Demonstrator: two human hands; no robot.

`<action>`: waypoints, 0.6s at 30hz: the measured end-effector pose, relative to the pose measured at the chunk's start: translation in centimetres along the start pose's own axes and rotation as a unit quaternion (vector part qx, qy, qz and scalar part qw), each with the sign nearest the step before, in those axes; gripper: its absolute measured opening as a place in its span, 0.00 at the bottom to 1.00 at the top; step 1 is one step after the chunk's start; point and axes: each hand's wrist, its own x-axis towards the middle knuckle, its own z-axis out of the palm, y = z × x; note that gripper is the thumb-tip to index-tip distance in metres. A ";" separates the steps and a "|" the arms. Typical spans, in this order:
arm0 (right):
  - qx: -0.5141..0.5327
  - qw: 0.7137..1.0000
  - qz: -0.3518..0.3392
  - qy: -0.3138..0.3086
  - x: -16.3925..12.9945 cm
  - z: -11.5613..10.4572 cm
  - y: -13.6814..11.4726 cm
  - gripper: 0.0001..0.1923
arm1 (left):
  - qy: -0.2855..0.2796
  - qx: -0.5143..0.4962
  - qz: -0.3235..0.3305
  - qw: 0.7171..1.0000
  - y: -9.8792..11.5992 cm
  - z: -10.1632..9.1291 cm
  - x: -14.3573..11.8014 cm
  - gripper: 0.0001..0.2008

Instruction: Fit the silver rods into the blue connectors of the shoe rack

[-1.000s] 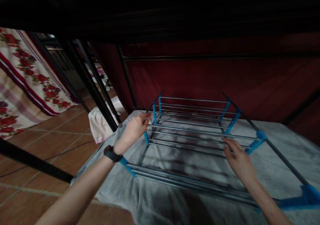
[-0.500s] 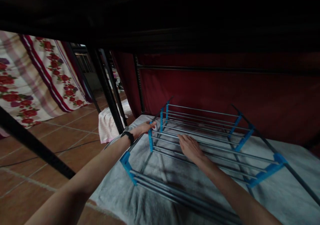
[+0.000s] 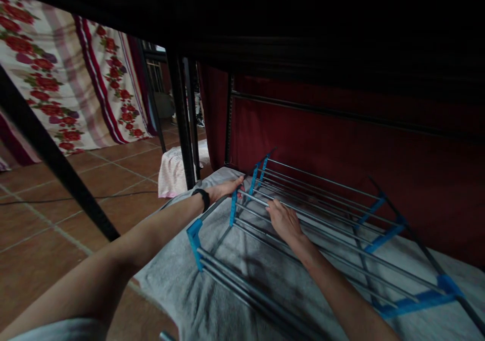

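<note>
Both hands are gripping the rack [image 3: 322, 220] at centre frame.
The left hand [image 3: 227, 188] is clasping its near-left rail; the right hand [image 3: 282, 218] is curling over crossbars running toward lower right.

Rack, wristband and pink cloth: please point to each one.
rack [image 3: 384, 239], head view, blue side bracket.
wristband [image 3: 203, 198], head view, black band on left wrist.
pink cloth [image 3: 172, 174], head view, its folded front.

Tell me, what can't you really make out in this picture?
- Head view: the rack is cut off by the right and bottom edges.
- Left hand: its fingertips lie behind a blue bracket, so its grip is unclear.
- Right hand: seen from the back; whether its fingers close round a bar is hidden.
- Top of the picture: too dark.
</note>
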 end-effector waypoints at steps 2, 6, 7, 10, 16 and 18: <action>-0.002 1.000 -0.002 -0.001 0.0 0.0 0.0 0.17 | -0.022 -0.042 -0.032 0.998 0.0 0.0 0.1 0.30; -0.009 1.000 -0.009 -0.005 0.1 0.1 0.0 0.16 | -0.027 -0.070 -0.045 0.996 -0.1 -0.1 0.2 0.28; -0.010 1.000 -0.010 -0.006 0.0 0.1 0.0 0.16 | -0.025 -0.070 -0.045 0.996 -0.1 -0.1 0.3 0.28; -0.012 1.000 -0.013 -0.007 0.0 0.1 0.0 0.17 | -0.019 -0.059 -0.038 0.997 -0.4 -0.3 0.5 0.28; -0.010 0.999 -0.010 -0.037 0.4 -0.4 -0.1 0.18 | -0.012 -0.055 -0.024 0.998 -0.7 -0.4 0.7 0.29; -0.012 0.999 -0.009 -0.042 0.5 -0.4 -0.1 0.19 | -0.012 -0.045 -0.026 0.999 -0.7 -0.4 0.7 0.29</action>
